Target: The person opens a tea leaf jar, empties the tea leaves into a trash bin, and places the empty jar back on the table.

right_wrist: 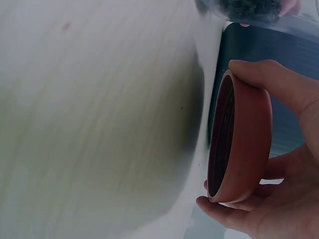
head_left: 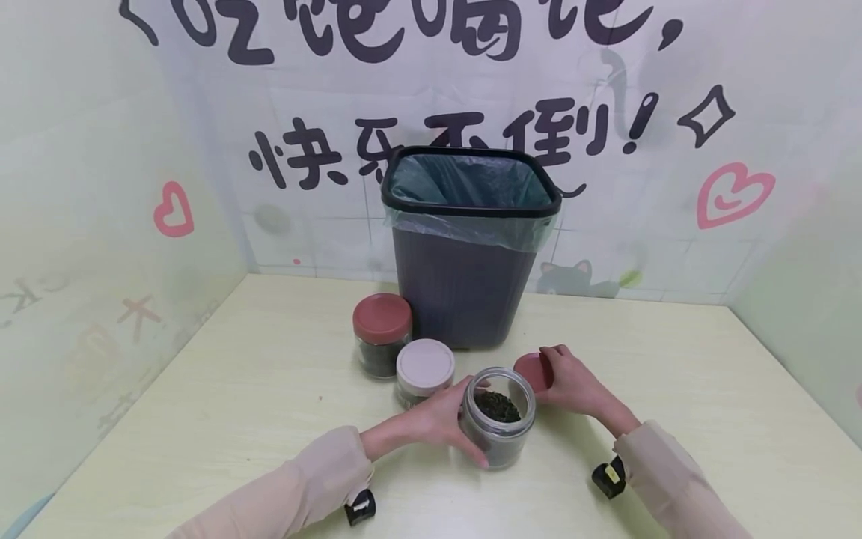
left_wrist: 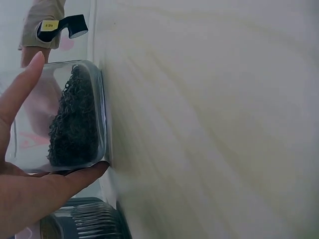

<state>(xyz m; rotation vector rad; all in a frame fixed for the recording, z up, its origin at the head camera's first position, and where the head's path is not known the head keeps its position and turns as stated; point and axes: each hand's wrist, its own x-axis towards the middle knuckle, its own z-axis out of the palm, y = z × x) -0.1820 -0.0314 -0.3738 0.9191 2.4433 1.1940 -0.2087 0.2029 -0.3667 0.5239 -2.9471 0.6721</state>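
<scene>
An uncapped clear glass jar point(head_left: 498, 438) partly filled with dark curly dried leaves, like tea point(left_wrist: 77, 119), stands on the table. My left hand point(head_left: 441, 419) grips it from the left side, thumb in front and fingers behind. Just right of the jar, my right hand point(head_left: 572, 382) holds a red-brown round lid point(right_wrist: 249, 142) by its rim, tilted on edge above the table. A jar with a white lid point(head_left: 426, 365) stands by the left hand. Behind that one is another jar with a red lid point(head_left: 381, 318) and dark contents.
A dark bin point(head_left: 465, 284) with a green plastic liner stands behind the jars. The pale wood-look table point(head_left: 269, 389) extends to both sides, with a printed backdrop point(head_left: 316, 224) along the back. Black camera mounts point(head_left: 609, 477) hang at both wrists.
</scene>
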